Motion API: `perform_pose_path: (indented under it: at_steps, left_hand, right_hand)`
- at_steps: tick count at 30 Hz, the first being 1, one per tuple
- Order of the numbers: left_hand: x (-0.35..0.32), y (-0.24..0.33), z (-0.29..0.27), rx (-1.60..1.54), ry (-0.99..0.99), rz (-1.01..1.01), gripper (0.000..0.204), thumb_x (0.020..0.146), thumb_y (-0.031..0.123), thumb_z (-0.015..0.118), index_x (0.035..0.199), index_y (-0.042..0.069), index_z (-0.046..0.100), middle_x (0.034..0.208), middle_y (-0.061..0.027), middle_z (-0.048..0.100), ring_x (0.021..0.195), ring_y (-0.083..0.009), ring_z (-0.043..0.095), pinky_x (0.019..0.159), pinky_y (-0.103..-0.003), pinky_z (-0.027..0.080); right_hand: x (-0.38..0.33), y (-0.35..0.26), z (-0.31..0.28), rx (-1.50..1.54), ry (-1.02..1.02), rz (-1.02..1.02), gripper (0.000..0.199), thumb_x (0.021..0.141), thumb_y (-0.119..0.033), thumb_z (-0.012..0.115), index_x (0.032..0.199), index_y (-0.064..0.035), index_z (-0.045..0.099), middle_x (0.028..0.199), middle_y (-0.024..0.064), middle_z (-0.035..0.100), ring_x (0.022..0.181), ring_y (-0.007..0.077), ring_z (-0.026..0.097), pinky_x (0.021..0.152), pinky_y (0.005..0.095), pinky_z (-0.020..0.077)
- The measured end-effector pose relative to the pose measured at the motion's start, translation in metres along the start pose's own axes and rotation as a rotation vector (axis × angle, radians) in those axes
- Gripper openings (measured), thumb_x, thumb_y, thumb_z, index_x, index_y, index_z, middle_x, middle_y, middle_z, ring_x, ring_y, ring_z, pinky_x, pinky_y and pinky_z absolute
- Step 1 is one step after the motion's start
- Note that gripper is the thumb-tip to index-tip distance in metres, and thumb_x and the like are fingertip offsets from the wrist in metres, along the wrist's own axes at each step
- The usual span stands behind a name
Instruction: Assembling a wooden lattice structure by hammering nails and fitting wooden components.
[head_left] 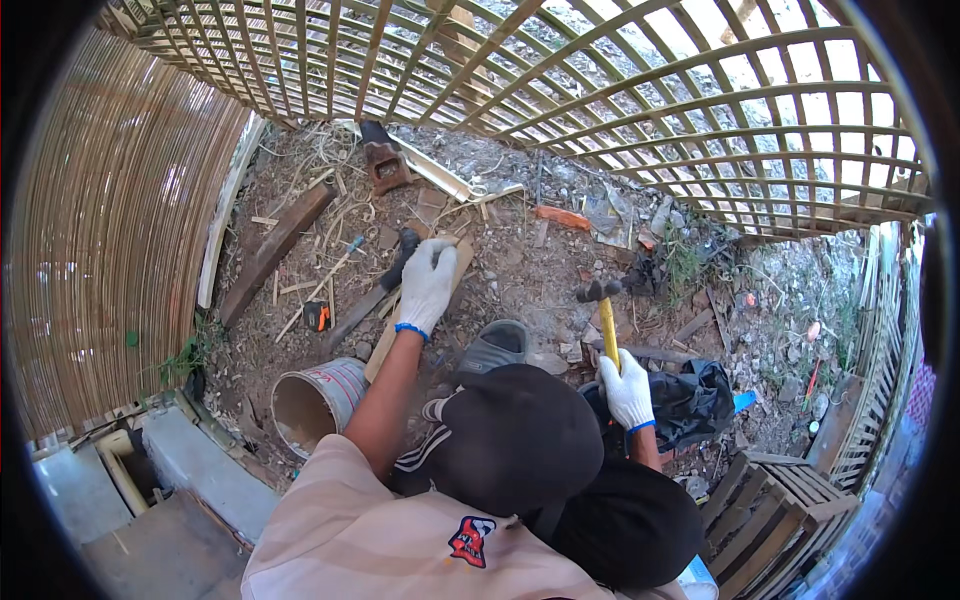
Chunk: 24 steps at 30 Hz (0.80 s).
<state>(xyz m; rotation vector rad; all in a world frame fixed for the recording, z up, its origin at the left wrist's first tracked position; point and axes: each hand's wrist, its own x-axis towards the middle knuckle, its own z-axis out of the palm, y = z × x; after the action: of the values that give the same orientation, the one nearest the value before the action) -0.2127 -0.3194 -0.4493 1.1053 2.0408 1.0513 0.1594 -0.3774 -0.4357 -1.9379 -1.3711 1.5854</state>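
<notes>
My right hand [627,389], in a white work glove, is closed round the yellow handle of a hammer [608,325]. The dark hammer head points away from me, above the ground. My left hand [427,287], gloved too, has its fingers curled at the far part of a narrow wooden board [461,262], which slants back toward me beneath the wrist. What the fingertips touch is partly hidden. Just left of this hand lies a machete [357,314] with a black handle, close to the glove.
A handsaw [386,165] and a dark timber [278,250] lie farther off. An orange-black tape measure [317,316] sits near a white bucket [350,382]. Bamboo lattice [640,90] bounds the far side, a slatted screen [120,220] the left. Black plastic [697,400] and a wooden crate [770,515] are at right.
</notes>
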Motion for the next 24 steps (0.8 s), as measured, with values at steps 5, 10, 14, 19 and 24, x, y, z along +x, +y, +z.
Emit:
perform_pose_path:
  at_steps: [5, 10, 14, 19, 24]
  left_hand:
    - [0.054, -0.009, -0.003, 0.011, 0.044, 0.017, 0.031, 0.096, 0.024, 0.063, 0.109, -0.002, 0.072, 0.104, -0.0200, 0.074, 0.099, -0.0306, 0.071, 0.091, -0.039, 0.053]
    - [0.080, -0.021, -0.009, 0.049, 0.074, -0.061, 0.032, 0.095, 0.026, 0.063, 0.107, -0.001, 0.072, 0.102, -0.0201, 0.075, 0.098, -0.0310, 0.072, 0.091, -0.040, 0.053]
    - [0.102, -0.062, -0.055, 0.163, 0.268, -0.140, 0.031, 0.093, 0.028, 0.063, 0.104, 0.001, 0.073, 0.103, -0.0211, 0.075, 0.098, -0.0358, 0.072, 0.090, -0.044, 0.054]
    - [0.132, -0.163, -0.176, 0.370, 0.549, -0.265, 0.025, 0.090, 0.023, 0.062, 0.099, 0.004, 0.076, 0.100, -0.0211, 0.075, 0.098, -0.0382, 0.072, 0.092, -0.046, 0.054]
    - [0.172, -0.204, -0.239, 0.462, 0.624, -0.261, 0.021, 0.089, 0.020, 0.063, 0.098, 0.007, 0.076, 0.102, -0.0204, 0.075, 0.100, -0.0383, 0.072, 0.093, -0.047, 0.055]
  right_hand:
    - [-0.014, 0.007, 0.009, -0.044, -0.012, 0.058, 0.033, 0.104, -0.029, 0.062, 0.107, 0.0036, 0.065, 0.071, 0.0051, 0.064, 0.060, 0.0103, 0.060, 0.056, 0.0310, 0.0479]
    - [-0.020, 0.025, 0.011, 0.104, 0.004, 0.093, 0.026, 0.105, -0.026, 0.060, 0.102, -0.0008, 0.062, 0.072, 0.0006, 0.062, 0.059, 0.0072, 0.057, 0.054, 0.0262, 0.0472]
    - [-0.031, -0.006, 0.008, 0.044, 0.038, 0.090, 0.024, 0.105, -0.026, 0.058, 0.100, -0.0024, 0.060, 0.073, -0.0002, 0.060, 0.057, 0.0071, 0.056, 0.052, 0.0257, 0.0457]
    - [-0.014, -0.024, 0.004, -0.202, -0.059, 0.023, 0.026, 0.104, -0.026, 0.060, 0.103, 0.0000, 0.062, 0.071, 0.0041, 0.060, 0.058, 0.0106, 0.058, 0.054, 0.0302, 0.0465]
    - [-0.001, -0.106, -0.025, -0.546, -0.106, -0.084, 0.033, 0.099, -0.028, 0.062, 0.104, 0.0050, 0.064, 0.075, 0.0224, 0.065, 0.069, 0.0314, 0.069, 0.067, 0.0428, 0.0509]
